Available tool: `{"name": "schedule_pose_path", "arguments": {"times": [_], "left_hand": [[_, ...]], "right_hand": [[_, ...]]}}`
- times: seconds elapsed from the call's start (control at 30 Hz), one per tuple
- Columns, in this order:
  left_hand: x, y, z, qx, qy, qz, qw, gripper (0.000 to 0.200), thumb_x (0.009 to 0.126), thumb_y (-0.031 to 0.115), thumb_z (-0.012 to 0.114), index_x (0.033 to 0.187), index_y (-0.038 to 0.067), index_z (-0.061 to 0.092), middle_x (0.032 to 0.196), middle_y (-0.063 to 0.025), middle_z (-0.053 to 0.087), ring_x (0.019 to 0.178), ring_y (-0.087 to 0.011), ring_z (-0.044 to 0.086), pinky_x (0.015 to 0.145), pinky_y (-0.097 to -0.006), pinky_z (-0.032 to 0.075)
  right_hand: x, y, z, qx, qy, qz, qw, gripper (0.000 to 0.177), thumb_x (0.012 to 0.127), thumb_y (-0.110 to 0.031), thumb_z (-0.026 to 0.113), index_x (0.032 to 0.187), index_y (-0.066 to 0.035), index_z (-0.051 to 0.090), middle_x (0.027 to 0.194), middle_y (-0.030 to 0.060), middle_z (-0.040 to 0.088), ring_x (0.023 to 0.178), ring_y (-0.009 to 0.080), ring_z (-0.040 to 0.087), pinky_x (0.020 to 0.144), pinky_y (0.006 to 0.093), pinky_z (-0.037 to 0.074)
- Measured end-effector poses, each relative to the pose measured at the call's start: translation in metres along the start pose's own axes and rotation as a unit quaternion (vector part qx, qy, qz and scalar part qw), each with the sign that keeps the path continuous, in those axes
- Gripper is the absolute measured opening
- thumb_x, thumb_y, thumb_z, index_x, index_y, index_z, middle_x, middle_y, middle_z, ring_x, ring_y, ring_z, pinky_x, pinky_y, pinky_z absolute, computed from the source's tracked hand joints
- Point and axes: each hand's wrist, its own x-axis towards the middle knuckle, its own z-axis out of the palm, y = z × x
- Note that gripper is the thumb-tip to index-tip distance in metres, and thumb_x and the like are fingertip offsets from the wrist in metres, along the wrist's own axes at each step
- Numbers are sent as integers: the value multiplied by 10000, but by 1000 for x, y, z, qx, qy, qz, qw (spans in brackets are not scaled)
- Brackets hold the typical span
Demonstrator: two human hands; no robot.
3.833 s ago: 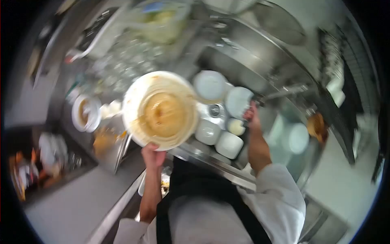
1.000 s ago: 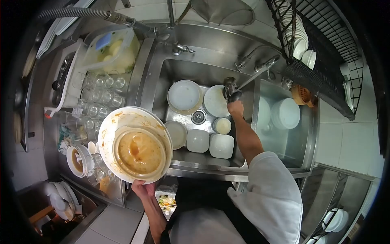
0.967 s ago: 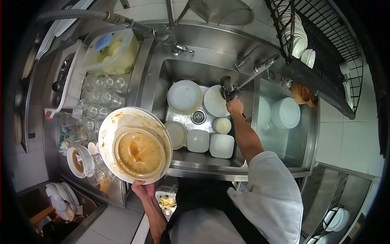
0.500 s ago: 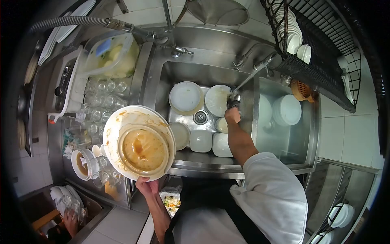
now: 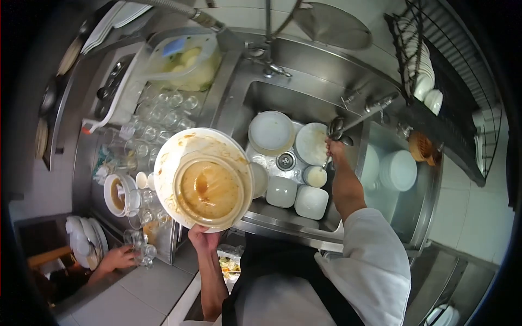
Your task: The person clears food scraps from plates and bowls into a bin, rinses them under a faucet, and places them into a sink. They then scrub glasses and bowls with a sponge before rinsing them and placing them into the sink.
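My left hand [image 5: 205, 237] grips the rim of a large white plate [image 5: 168, 168] smeared with orange sauce. On that plate rests a smaller dish [image 5: 209, 190] with brown sauce in it. Over the right part of the sink, my right hand [image 5: 335, 149] is closed round several metal ladles or spoons [image 5: 338, 129], just above a soiled plate [image 5: 311, 142]. Beneath it in the sink are a small round bowl [image 5: 315, 176], two square white dishes [image 5: 311, 202] and a stack of round plates [image 5: 271, 132] near the drain [image 5: 285, 161].
Many glasses [image 5: 157, 117] and a clear food tub [image 5: 185, 62] crowd the left counter. A co-worker's hand [image 5: 120, 258] touches glasses at its lower left corner. Plates [image 5: 398, 169] lie in the water-filled right basin [image 5: 383, 204]. A wire rack [image 5: 451, 103] hangs at upper right.
The view has shifted, moving the sink rightward in the picture. Metal utensils now show clearly in my right hand. The co-worker's hand has reached right to the glasses.
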Motion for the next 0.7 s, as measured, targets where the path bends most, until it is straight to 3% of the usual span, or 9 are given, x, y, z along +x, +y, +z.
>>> {"name": "schedule_pose_path", "arguments": {"times": [0.2, 0.37, 0.43, 0.5, 0.57, 0.63, 0.7], "left_hand": [[0, -1, 16, -18, -19, -4, 1000, 729, 651, 34, 486, 1367, -78, 407, 1345, -236, 520, 1246, -384, 522, 1074, -544, 416], [2, -2, 0, -10, 14, 5, 1000, 723, 627, 33, 511, 1340, -75, 444, 1327, -216, 546, 1234, -365, 536, 1089, -523, 406], [-1, 1, 4, -3, 16, 9, 1000, 721, 624, 39, 517, 1333, -77, 454, 1320, -218, 551, 1227, -364, 540, 1089, -512, 404], [-1, 2, 8, -7, -7, 8, 1000, 716, 625, 51, 517, 1327, -81, 461, 1315, -224, 553, 1226, -366, 539, 1106, -496, 385], [0, 1, 2, -18, -2, 8, 1000, 718, 626, 58, 516, 1328, -81, 460, 1310, -229, 555, 1227, -366, 538, 1113, -489, 377], [1, -2, -12, -27, 10, -8, 1000, 739, 615, 63, 510, 1338, -80, 448, 1317, -239, 544, 1229, -370, 534, 1123, -481, 363], [-5, -1, -4, -43, 17, 14, 999, 756, 601, 57, 506, 1342, -80, 439, 1325, -241, 534, 1229, -377, 532, 1114, -488, 375]], "right_hand": [[-44, -18, 22, -124, 93, 18, 988, 270, 872, -330, 705, 818, -80, 620, 651, -9, 523, 458, 111, 440, 412, 300, 378], [-35, 7, 16, 73, 86, 69, 991, 297, 855, -369, 718, 835, -96, 604, 603, -19, 407, 444, 114, 402, 413, 308, 393], [-17, 13, 13, 5, 94, 55, 994, 376, 828, -423, 726, 939, -73, 645, 681, 13, 468, 472, 164, 440, 447, 323, 471], [-18, 0, 3, -143, 45, 26, 988, 387, 837, -413, 715, 976, -59, 641, 680, 23, 480, 475, 169, 457, 451, 331, 471], [-22, -14, 1, -230, 63, 20, 971, 416, 841, -414, 706, 1002, -35, 642, 682, 31, 517, 490, 178, 497, 454, 346, 466], [-11, -4, 2, -71, 73, 44, 994, 421, 859, -416, 683, 1020, -27, 660, 673, 31, 548, 512, 191, 538, 471, 345, 456], [-25, -4, 7, -277, 18, -9, 961, 354, 870, -395, 683, 945, -50, 655, 633, 17, 526, 490, 179, 513, 469, 340, 437]]}}
